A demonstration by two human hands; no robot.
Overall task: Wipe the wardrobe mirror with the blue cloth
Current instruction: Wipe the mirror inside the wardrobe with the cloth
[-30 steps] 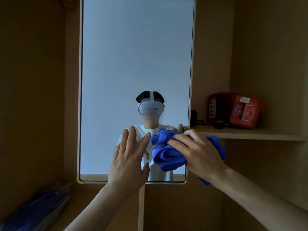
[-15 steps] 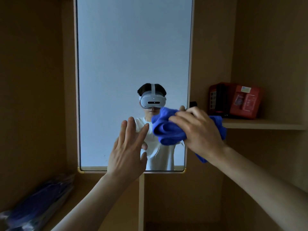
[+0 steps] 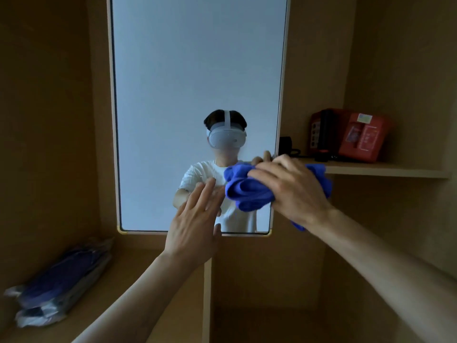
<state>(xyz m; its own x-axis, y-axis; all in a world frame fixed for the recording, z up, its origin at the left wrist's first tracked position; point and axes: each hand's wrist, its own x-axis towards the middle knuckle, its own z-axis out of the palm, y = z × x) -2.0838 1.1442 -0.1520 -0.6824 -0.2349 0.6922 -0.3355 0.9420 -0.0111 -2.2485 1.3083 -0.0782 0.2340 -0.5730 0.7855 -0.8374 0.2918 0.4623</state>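
Observation:
A tall wardrobe mirror with a thin pale frame stands straight ahead inside the wooden wardrobe. My right hand holds a bunched blue cloth against the mirror's lower right part, near its right edge. Part of the cloth hangs below my wrist. My left hand is raised flat, fingers apart, at the mirror's lower middle, just left of the cloth; it holds nothing. The mirror reflects a person in a white shirt with a headset.
A wooden shelf on the right carries a red box and a small dark device. A plastic-wrapped blue bundle lies on the lower left ledge. A vertical wooden divider runs below the mirror.
My right hand and the cloth have moved up the mirror's right side from the bottom edge. My left hand has stayed flat beside it.

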